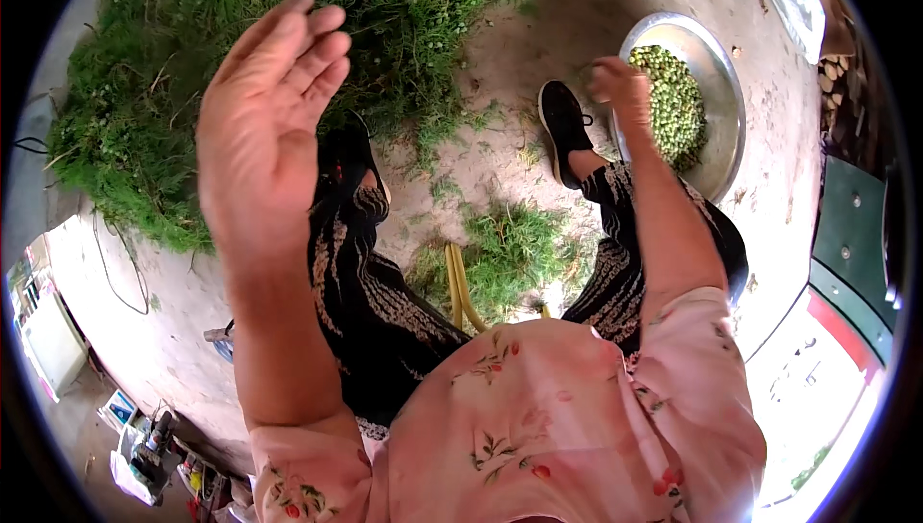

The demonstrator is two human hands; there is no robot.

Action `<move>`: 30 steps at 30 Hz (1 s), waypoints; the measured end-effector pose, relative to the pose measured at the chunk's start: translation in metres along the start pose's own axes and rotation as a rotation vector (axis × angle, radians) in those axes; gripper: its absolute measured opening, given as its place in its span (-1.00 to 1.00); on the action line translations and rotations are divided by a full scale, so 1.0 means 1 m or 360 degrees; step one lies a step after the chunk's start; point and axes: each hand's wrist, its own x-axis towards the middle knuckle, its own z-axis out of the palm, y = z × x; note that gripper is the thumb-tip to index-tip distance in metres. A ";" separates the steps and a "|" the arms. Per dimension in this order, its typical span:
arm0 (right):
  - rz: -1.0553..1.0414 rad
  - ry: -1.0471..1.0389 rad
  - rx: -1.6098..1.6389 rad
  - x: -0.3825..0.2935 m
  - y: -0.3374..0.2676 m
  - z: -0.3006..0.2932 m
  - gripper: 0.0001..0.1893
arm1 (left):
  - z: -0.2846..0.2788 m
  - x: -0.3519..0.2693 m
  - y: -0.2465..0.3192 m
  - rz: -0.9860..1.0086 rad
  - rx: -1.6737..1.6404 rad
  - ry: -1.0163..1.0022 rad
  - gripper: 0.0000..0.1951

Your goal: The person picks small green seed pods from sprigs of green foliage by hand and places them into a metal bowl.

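My left hand [263, 97] is raised in the near left of the view, palm turned inward and fingers loosely apart, with nothing in it. Behind it spreads a large heap of green conifer branches [404, 25], some bearing small pale-green cones. My right hand [621, 94] is over the left rim of a shiny metal basin [723, 126], its fingers curled and blurred; whether they hold anything is unclear. In the basin lies a mound of small green cones [674, 108], piled towards its left side.
Loose conifer sprigs [515, 252] lie on the concrete floor [425, 216] between my legs, beside yellow seat legs [461, 289]. A black shoe [564, 126] stands left of the basin. Clear plastic [793, 0] and stacked firewood [833, 83] are at the upper right. Assorted items [148, 451] lie lower left.
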 end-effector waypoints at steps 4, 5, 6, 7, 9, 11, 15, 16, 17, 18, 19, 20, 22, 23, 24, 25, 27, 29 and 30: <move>0.0474 -0.0257 0.0200 -0.022 0.008 0.119 -0.83 | -0.020 0.009 0.014 -0.0069 -0.0105 0.0226 -0.73; 0.0534 -0.0331 0.0269 -0.025 0.013 0.142 -0.84 | -0.029 0.008 0.017 -0.0066 -0.0100 0.0247 -0.73; 0.0516 -0.0315 0.0254 -0.025 0.027 0.162 -0.85 | -0.038 0.009 0.017 -0.0078 -0.0150 0.0148 -0.71; 0.0499 -0.0299 0.0242 -0.027 0.046 0.180 -0.86 | -0.043 0.010 0.018 -0.0089 -0.0197 0.0048 -0.67; 0.0320 -0.0204 -0.0047 -0.030 0.086 0.214 -0.88 | -0.049 0.010 0.020 -0.0089 -0.0200 0.0020 -0.65; 0.0279 -0.0145 -0.0170 -0.033 0.102 0.237 -0.88 | -0.053 0.012 0.023 -0.0134 -0.0232 -0.0005 -0.63; 0.0171 -0.0070 -0.0666 -0.041 0.079 0.255 -0.84 | -0.048 0.007 0.023 -0.0155 -0.0200 -0.0069 -0.61; 0.0206 -0.0022 -0.0619 -0.042 0.085 0.254 -0.84 | -0.041 0.007 0.024 -0.0173 -0.0137 0.0011 -0.60; 0.0241 0.0027 -0.0573 -0.043 0.092 0.253 -0.84 | -0.041 0.007 0.022 -0.0181 -0.0136 0.0012 -0.60; 0.0252 0.0077 -0.0662 -0.046 0.097 0.249 -0.85 | -0.042 0.007 0.021 -0.0166 -0.0126 -0.0061 -0.61; 0.0256 0.0076 -0.0666 -0.048 0.102 0.244 -0.85 | -0.042 0.007 0.019 -0.0152 -0.0117 -0.0135 -0.61; 0.0228 0.0069 -0.0644 -0.049 0.107 0.238 -0.85 | -0.041 0.007 0.018 -0.0157 -0.0120 -0.0136 -0.61; 0.0179 0.0101 -0.0490 -0.049 0.116 0.234 -0.86 | -0.039 0.007 0.017 -0.0155 -0.0107 -0.0119 -0.62; 0.0179 0.0092 -0.0485 -0.049 0.114 0.233 -0.86 | -0.036 0.004 0.020 -0.0154 -0.0101 -0.0111 -0.62; 0.0095 0.0069 -0.0587 -0.047 0.113 0.231 -0.86 | -0.035 0.004 0.020 -0.0174 -0.0089 -0.0102 -0.62; 0.0009 0.0045 -0.0690 -0.046 0.111 0.229 -0.86 | -0.035 0.004 0.019 -0.0194 -0.0077 -0.0093 -0.62; -0.0009 0.0020 -0.0878 -0.048 0.098 0.222 -0.86 | -0.034 0.005 0.018 -0.0214 -0.0071 -0.0095 -0.62; -0.0032 -0.0006 -0.1064 -0.045 0.092 0.217 -0.86 | -0.033 0.006 0.018 -0.0231 -0.0065 -0.0096 -0.62; 0.0110 0.0099 -0.0851 -0.041 0.093 0.213 -0.85 | -0.032 0.005 0.017 -0.0219 -0.0067 -0.0077 -0.62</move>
